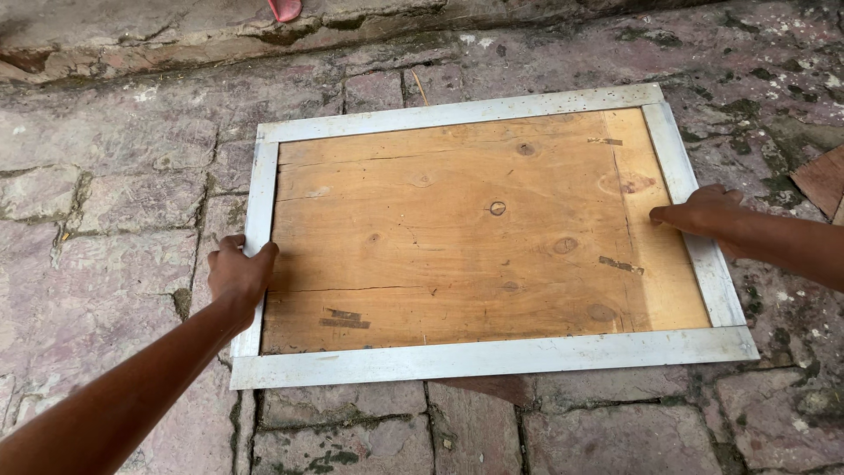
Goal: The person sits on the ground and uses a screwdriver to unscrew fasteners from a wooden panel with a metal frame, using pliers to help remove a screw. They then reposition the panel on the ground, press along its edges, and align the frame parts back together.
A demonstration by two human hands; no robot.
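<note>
I see a board [475,233] lying flat on the stone floor [114,202], with a frame [492,356] all around it. My left hand [237,273] is on the frame's left side, my right hand [703,211] on its right side. A step [158,35] runs behind.

I see a floor [114,176] of worn stone slabs, grey with a pink cast, with dark cracks and moss-green seams between them. White flecks speckle the slabs at the top right and lower right. Along the top runs a raised stone step [176,35], chipped and stained along its edge. On that step, at the top edge of view, I see a small red thing [285,9], cut off, so I cannot tell what it is. At the right edge lies a brown board corner [822,180], flat on the floor.
</note>
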